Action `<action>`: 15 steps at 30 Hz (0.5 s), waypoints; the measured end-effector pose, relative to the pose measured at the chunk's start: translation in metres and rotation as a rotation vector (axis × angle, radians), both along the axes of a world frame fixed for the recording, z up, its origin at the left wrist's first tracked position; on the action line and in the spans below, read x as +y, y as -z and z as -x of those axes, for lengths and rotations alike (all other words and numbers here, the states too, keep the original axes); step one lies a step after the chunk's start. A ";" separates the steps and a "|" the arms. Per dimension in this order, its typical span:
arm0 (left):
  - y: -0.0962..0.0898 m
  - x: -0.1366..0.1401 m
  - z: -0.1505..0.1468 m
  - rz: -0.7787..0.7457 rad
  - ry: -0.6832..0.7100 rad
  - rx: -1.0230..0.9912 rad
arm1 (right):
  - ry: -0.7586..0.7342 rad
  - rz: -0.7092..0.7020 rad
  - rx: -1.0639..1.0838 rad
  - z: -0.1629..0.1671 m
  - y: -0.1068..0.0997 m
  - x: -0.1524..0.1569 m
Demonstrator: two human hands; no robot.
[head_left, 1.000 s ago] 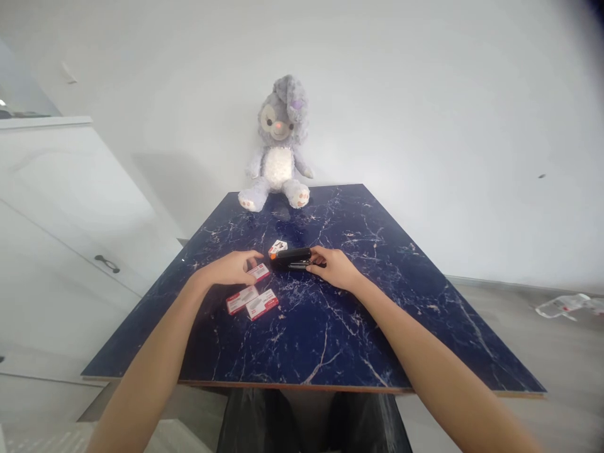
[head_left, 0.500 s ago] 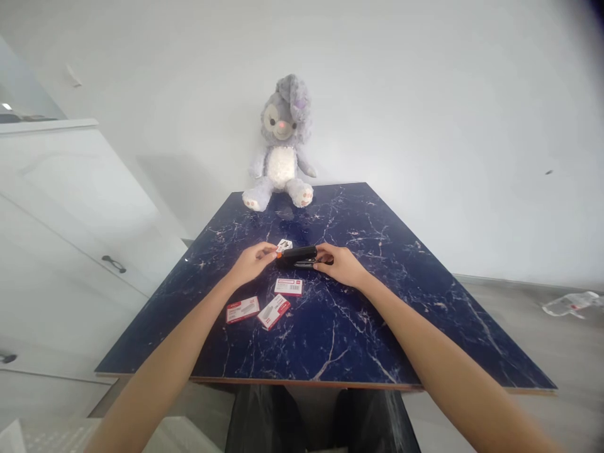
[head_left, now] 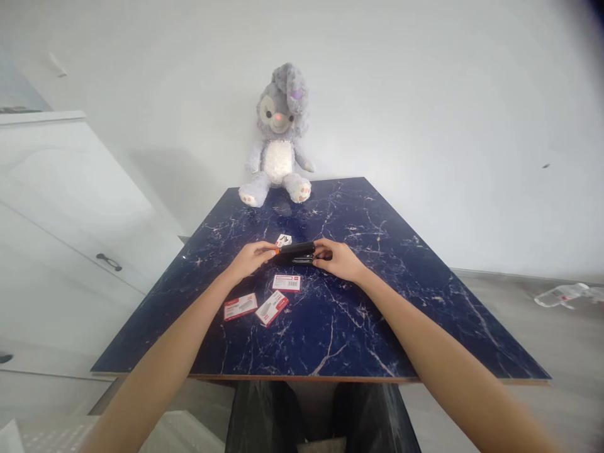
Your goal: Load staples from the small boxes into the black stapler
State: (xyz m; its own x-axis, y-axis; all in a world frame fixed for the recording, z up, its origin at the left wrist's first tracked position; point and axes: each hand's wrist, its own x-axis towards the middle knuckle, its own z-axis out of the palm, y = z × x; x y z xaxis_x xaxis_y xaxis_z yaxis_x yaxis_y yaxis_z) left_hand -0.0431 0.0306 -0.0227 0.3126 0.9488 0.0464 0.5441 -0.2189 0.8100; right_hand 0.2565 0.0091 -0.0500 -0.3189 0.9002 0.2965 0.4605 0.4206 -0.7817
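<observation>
A black stapler (head_left: 297, 250) lies sideways across the middle of the dark blue marbled table (head_left: 358, 333). Its upper arm is raised a little from its base on the right side. My left hand (head_left: 252, 258) pinches the stapler's left end, where a small orange part shows. Closed around the right end are the thumb and fingers of my right hand (head_left: 342, 259). Just behind the stapler is a small white box (head_left: 284, 240) with a dark picture on it. Nearer to me lie three red-and-white staple boxes (head_left: 286, 283), (head_left: 272, 307), (head_left: 240, 306).
A grey plush rabbit (head_left: 278, 157) sits at the table's far edge against the wall. White cabinets (head_left: 70, 207) stand to the left. On the floor at the right lies a clear plastic item (head_left: 564, 296). My knees are under the near edge.
The whole view has shifted slightly. Both hands stay on the stapler, and the boxes keep their places on the table.
</observation>
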 end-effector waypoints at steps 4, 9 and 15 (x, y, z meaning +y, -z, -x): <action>0.005 0.003 -0.001 0.019 -0.018 -0.035 | -0.004 -0.007 -0.020 0.000 -0.004 -0.003; 0.002 0.006 -0.002 0.056 0.007 -0.079 | 0.017 -0.044 -0.070 0.001 -0.006 -0.005; 0.000 0.008 -0.003 0.094 0.028 -0.113 | 0.012 -0.038 -0.004 0.003 -0.007 -0.006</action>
State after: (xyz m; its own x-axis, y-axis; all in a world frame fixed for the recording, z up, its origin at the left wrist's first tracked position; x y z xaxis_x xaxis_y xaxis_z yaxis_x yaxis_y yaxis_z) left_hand -0.0401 0.0391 -0.0224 0.3372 0.9414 -0.0055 0.4428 -0.1535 0.8834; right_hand 0.2530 0.0033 -0.0433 -0.3094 0.8922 0.3289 0.4689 0.4441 -0.7635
